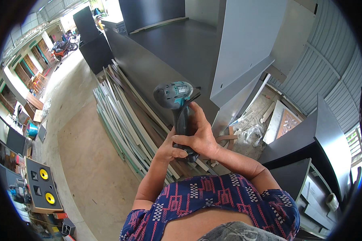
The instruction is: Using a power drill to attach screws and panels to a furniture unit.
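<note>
A teal and black cordless impact driver (176, 94) is held upright in front of my chest, its nose pointing to the right. My right hand (202, 134) wraps the handle from the right side, fingers closed around it. Lower down, my left hand (169, 149) is closed about the base of the handle, near the battery, its thumb pressed across the front. Part of the grip is hidden behind the fingers. Just beyond the driver lies a large dark grey cabinet panel (149, 64).
Long thin strips (120, 120) lie heaped beside a brown board (84, 156) on the floor. Tall grey panels (245, 44) stand ahead to the right, and a curved dark panel (299, 144) is close on my right. A speaker box (40, 184) and a motorbike (62, 49) are at left.
</note>
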The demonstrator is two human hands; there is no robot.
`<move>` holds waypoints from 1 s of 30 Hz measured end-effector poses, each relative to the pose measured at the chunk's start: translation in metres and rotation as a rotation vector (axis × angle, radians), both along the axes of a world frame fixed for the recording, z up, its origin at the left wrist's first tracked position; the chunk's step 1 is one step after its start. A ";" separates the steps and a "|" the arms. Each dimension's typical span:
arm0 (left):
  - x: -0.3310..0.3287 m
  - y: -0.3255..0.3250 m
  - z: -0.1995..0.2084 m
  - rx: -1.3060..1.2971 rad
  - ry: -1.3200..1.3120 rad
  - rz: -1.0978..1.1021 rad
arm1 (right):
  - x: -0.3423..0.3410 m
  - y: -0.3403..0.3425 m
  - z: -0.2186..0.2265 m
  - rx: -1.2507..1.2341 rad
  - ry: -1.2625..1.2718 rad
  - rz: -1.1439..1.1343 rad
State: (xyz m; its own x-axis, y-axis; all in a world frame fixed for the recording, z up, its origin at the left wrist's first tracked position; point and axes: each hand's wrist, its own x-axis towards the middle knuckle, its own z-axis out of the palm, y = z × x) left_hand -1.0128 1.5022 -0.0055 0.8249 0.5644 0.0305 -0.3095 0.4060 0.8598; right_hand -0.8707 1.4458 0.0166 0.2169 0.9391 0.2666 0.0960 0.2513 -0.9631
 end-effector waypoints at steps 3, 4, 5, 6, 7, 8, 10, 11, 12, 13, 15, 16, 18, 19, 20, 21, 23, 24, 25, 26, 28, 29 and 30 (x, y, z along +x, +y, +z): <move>-0.002 0.005 0.007 0.093 0.046 0.048 | -0.003 0.002 0.004 -0.010 -0.005 0.003; -0.001 0.008 0.009 0.139 0.042 0.074 | -0.004 0.005 0.005 0.019 -0.021 -0.015; 0.000 0.013 0.011 0.141 0.044 0.071 | -0.004 0.009 0.007 0.047 -0.037 -0.034; 0.000 0.019 0.014 0.152 0.028 0.063 | -0.004 0.014 0.008 0.049 -0.035 -0.038; 0.000 0.025 0.018 0.162 0.013 0.059 | -0.004 0.021 0.010 0.076 -0.042 -0.039; 0.000 0.031 0.022 0.164 0.016 0.055 | -0.004 0.029 0.017 0.102 -0.050 -0.042; 0.000 0.048 0.030 0.152 0.073 0.109 | -0.002 0.050 0.028 0.060 0.030 -0.012; 0.000 0.059 0.033 0.163 0.070 0.110 | -0.001 0.062 0.029 0.070 0.021 -0.005; -0.001 0.070 0.032 0.168 0.071 0.106 | 0.000 0.074 0.029 0.081 0.011 0.002; -0.002 0.085 0.027 0.160 0.074 0.105 | 0.000 0.087 0.027 0.101 -0.012 -0.020; -0.005 0.106 0.021 0.182 0.096 0.122 | -0.002 0.109 0.025 0.134 -0.031 -0.046; -0.007 0.112 0.019 0.190 0.097 0.120 | -0.003 0.116 0.025 0.154 -0.053 -0.065; -0.010 0.122 0.017 0.129 0.089 0.146 | -0.004 0.126 0.024 0.163 -0.044 -0.070; -0.009 0.124 0.017 0.132 0.089 0.141 | -0.003 0.129 0.022 0.125 -0.019 -0.048; -0.008 0.125 0.017 0.127 0.116 0.151 | -0.002 0.132 0.020 0.087 0.006 -0.025; -0.007 0.126 0.016 0.122 0.143 0.161 | 0.000 0.135 0.017 0.089 0.007 -0.029; -0.007 0.132 0.014 0.127 0.145 0.148 | 0.000 0.140 0.014 0.085 0.012 -0.026; -0.007 0.135 0.013 0.128 0.148 0.135 | 0.001 0.142 0.013 0.089 0.013 -0.025; -0.005 0.135 0.013 0.128 0.147 0.136 | 0.003 0.141 0.012 0.072 0.020 -0.027; -0.003 0.134 0.013 0.133 0.159 0.133 | 0.005 0.141 0.011 0.054 0.027 -0.028; 0.000 0.131 0.014 0.137 0.171 0.131 | 0.007 0.139 0.010 0.060 0.068 -0.018; 0.002 0.129 0.016 0.133 0.170 0.133 | 0.008 0.138 0.010 0.065 0.108 -0.010; 0.003 0.127 0.016 0.129 0.169 0.135 | 0.009 0.137 0.009 0.064 0.108 -0.008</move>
State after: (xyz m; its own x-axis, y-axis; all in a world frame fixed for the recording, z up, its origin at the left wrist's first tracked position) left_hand -1.0094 1.6296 0.0106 0.7416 0.6705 -0.0223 -0.2011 0.2539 0.9461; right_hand -0.8619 1.5833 0.0257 0.2553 0.9189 0.3008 -0.0052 0.3124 -0.9499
